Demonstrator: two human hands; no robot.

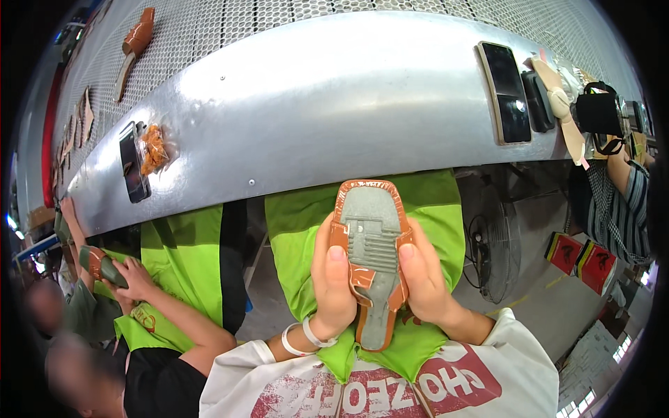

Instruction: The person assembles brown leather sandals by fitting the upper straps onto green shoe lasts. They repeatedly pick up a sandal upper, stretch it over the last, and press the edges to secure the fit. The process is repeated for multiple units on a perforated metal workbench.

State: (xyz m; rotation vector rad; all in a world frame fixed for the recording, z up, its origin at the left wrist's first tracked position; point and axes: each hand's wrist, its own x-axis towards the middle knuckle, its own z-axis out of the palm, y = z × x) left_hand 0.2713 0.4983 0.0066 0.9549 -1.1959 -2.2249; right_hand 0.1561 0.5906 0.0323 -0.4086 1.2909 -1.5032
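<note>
Between my two hands is a sandal's underside [373, 209], with a grey-green ribbed sole bed and brown glossy leather along its edge and straps. My left hand [333, 275] closes on its left side, thumb laid along the edge. My right hand [422, 272] grips the opposite side, its thumb pressed near the strap. The wide toe end points away from me and the narrow heel end toward my chest. A bright green apron [293, 258] lies over my lap beneath the sandal.
A curved metal table edge [313, 104] runs in front of me, beside a mesh conveyor [293, 10] bearing a brown sandal [138, 35]. Phones [505, 94] lie at right. At left are a phone [132, 164] and bagged orange food [153, 150]. A co-worker's hands [132, 279] hold another sandal. A fan [496, 244] stands below.
</note>
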